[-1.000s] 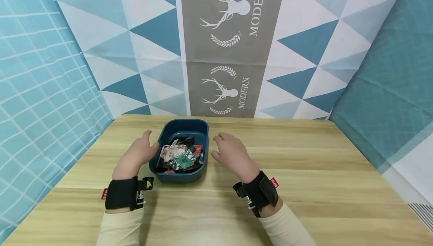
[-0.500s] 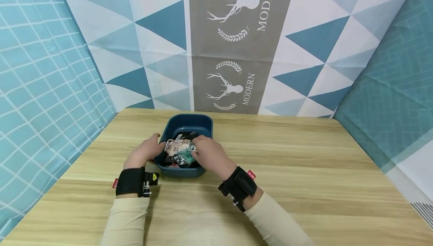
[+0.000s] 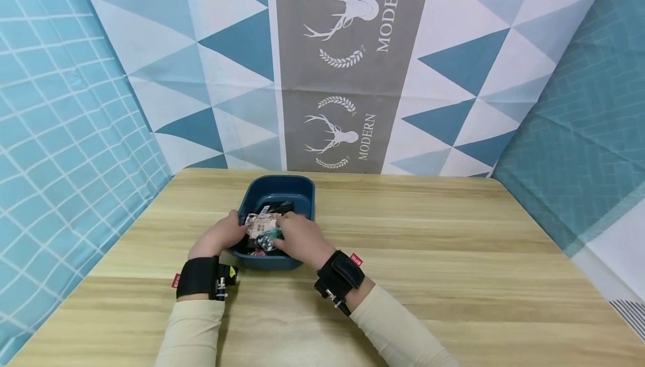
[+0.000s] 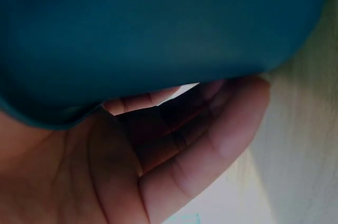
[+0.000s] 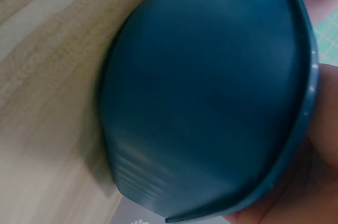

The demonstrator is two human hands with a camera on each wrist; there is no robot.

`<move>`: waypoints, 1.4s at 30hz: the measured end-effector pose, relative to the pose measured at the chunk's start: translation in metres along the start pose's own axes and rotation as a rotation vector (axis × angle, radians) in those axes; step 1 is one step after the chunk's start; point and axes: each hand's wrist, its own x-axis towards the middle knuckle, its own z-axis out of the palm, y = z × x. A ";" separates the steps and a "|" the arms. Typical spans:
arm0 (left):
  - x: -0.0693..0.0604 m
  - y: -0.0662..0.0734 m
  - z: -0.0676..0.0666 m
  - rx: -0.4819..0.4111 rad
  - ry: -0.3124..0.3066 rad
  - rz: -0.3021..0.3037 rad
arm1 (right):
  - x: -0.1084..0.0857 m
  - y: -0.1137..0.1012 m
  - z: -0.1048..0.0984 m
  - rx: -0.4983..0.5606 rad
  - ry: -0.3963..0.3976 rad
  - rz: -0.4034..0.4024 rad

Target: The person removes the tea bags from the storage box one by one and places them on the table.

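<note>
A deep blue bin (image 3: 272, 263) holds small packets: a pale one with a printed square (image 3: 262, 225), a dark speckled and green one (image 3: 267, 240), and black ones behind. My left hand (image 3: 216, 236) grips the bin's left wall, thumb over the rim; in the left wrist view the fingers of my left hand (image 4: 195, 150) curl against the wall's outside (image 4: 158, 28). Inside the right part of the bin, my right hand (image 3: 303, 239) has thumb and fingers around the green packet; whether it pinches it cannot be seen. The right wrist view shows my right hand (image 5: 322, 155) behind the rim.
The bin stands on a wood-grain table (image 3: 428, 272), toward its back left. Behind the table hangs a patterned cloth (image 3: 237, 92) with triangles and deer heads. Blue cloths hang at the left (image 3: 60, 131) and right (image 3: 594, 120).
My right hand has moved left from beside the bin into it, onto the packets. My left hand has moved right and now grips the left wall.
</note>
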 end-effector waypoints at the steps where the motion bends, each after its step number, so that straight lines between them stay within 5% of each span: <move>1: 0.000 -0.001 0.001 0.010 0.003 0.001 | 0.001 0.000 0.001 0.001 -0.012 0.006; 7: 0.000 -0.008 0.018 -0.008 0.029 0.017 | -0.002 -0.001 0.014 -0.017 -0.095 0.051; 12: -0.002 -0.013 0.026 -0.067 0.039 -0.001 | -0.006 -0.001 0.023 0.034 -0.086 0.065; 17: 0.001 -0.011 0.020 0.007 0.064 0.015 | -0.004 0.000 0.020 0.145 -0.025 0.076; 31: 0.002 0.000 0.006 -0.048 0.054 -0.005 | 0.003 0.000 0.009 0.470 -0.022 0.097; 42: 0.001 0.001 0.001 -0.038 0.056 0.004 | 0.002 -0.004 0.001 0.498 -0.068 0.041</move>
